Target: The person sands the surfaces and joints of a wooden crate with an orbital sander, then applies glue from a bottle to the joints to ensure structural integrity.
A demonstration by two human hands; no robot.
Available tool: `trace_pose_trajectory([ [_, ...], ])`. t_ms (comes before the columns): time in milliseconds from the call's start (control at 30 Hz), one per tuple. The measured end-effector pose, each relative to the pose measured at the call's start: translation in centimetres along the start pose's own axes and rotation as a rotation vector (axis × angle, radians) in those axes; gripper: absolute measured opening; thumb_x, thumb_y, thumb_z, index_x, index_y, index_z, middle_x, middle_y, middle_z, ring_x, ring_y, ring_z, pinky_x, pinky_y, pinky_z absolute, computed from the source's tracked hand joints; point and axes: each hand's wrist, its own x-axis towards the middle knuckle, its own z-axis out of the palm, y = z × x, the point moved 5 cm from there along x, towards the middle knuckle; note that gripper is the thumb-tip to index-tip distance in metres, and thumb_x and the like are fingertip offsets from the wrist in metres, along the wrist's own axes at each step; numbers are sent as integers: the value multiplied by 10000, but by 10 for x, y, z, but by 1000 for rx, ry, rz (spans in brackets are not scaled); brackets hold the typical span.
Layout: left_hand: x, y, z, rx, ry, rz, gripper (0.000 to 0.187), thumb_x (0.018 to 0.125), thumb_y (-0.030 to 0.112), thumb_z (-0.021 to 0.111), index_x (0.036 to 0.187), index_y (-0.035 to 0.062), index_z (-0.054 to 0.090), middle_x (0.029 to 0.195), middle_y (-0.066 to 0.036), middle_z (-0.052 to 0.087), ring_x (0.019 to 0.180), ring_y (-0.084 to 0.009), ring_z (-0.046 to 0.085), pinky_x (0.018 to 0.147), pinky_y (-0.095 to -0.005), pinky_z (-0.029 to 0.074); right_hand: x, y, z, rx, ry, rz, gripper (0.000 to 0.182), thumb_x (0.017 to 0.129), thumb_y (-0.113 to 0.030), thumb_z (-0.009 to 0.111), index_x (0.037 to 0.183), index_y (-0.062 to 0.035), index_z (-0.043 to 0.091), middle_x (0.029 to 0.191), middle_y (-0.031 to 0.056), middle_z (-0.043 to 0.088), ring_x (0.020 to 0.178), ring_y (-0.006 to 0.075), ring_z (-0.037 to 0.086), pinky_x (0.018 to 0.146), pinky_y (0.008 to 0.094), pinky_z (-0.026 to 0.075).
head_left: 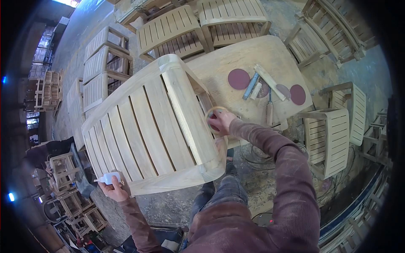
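the right hand (220, 121) is pinching a tape roll (214, 118) beside the chair (152, 126) on the bench (236, 55); the left hand (113, 187) is gripping a white bottle (108, 178) at the chair's opposite edge.

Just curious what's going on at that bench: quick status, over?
Left hand grips a small white bottle at the chair's edge. Right hand holds a tape roll by the chair frame. Sanding discs and tools lie on the table beyond.

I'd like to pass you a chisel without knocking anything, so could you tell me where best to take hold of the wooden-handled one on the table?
Grip the wooden-handled chisel by its handle, coming from the near table edge: the handle points that way, clear of the sanding discs.
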Motion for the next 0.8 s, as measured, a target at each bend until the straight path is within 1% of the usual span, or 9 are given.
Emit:
trace_pose_trajectory([
  [167, 0, -4, -3, 7, 37, -13, 296, 849, 153, 628, 1088, 48, 488, 805, 11, 555, 560, -16, 427, 435, -158, 293, 12, 5, 2, 29, 12, 28, 431, 703, -167, 636, 1105, -190, 483, 1104, 180, 456, 912, 406, 565, 745, 498, 493],
  [233, 0, -7, -6, 9, 18, -16, 305, 849, 152, 628, 1097, 47, 485, 818, 10, 554, 581, -19, 439, 439, -159, 293, 25, 20, -17, 62, 293, 355, 439, 698, -158, 631, 1113, -172, 489, 1107, 181, 456, 921, 411, 569, 732, 489, 500],
  [267, 0, -8, -5, 8, -5, -18, 313, 849, 151, 628, 1105, 46, 482, 832, 10, 553, 602, -23, 452, 443, -159, 293, 31, 20, -20, 59, 301, 351, 439, 698, -158, 631, 1113, -172, 489, 1107, 181, 456, 921, 411, 569, 732, 489, 500],
  [400, -2, 1, 2, -2, 3, -8, 333, 851, 137, 620, 1131, 36, 470, 877, -4, 548, 670, -52, 484, 501, -174, 347, 48, 22, -27, 91, 278, 379, 462, 697, -178, 619, 1134, -160, 471, 1081, 192, 468, 908, 409, 573, 746, 486, 494],
  [500, 1, -9, -4, -10, -24, 9, 404, 850, 97, 603, 1202, 13, 424, 919, -27, 531, 753, -99, 507, 639, -228, 416, 70, 28, -3, 130, 343, 357, 456, 697, -201, 610, 1126, -179, 458, 1085, 202, 470, 913, 406, 579, 767, 499, 481],
  [600, 3, -3, -3, 21, -14, 27, 401, 833, 77, 605, 1169, -3, 401, 948, -48, 504, 805, -118, 502, 701, -268, 434, 83, 33, -14, 148, 132, 506, 508, 714, -195, 604, 1191, -151, 439, 1127, 214, 463, 997, 379, 566, 798, 462, 493],
  [700, 2, -14, -8, -97, -54, -115, 374, 831, 74, 598, 1143, 4, 405, 926, -42, 491, 790, -116, 495, 692, -263, 430, 59, 50, 1, 179, 137, 563, 518, 689, -232, 657, 1158, -178, 445, 1169, 176, 472, 1032, 374, 553, 845, 452, 482],
  [767, 3, -5, -4, -129, -33, -108, 360, 833, 69, 591, 1136, 9, 407, 917, -39, 485, 785, -116, 493, 691, -262, 429, 15, 35, -12, 208, 262, 602, 585, 655, -248, 705, 1166, -164, 432, 1175, 157, 484, 1041, 377, 548, 854, 454, 479],
  [800, 2, -3, -5, -128, -24, -123, 345, 835, 64, 585, 1128, 13, 409, 908, -35, 480, 781, -116, 490, 689, -260, 428, -11, 29, -15, 206, 265, 709, 619, 638, -257, 729, 1166, -151, 424, 1172, 150, 487, 1028, 365, 554, 858, 450, 477],
])
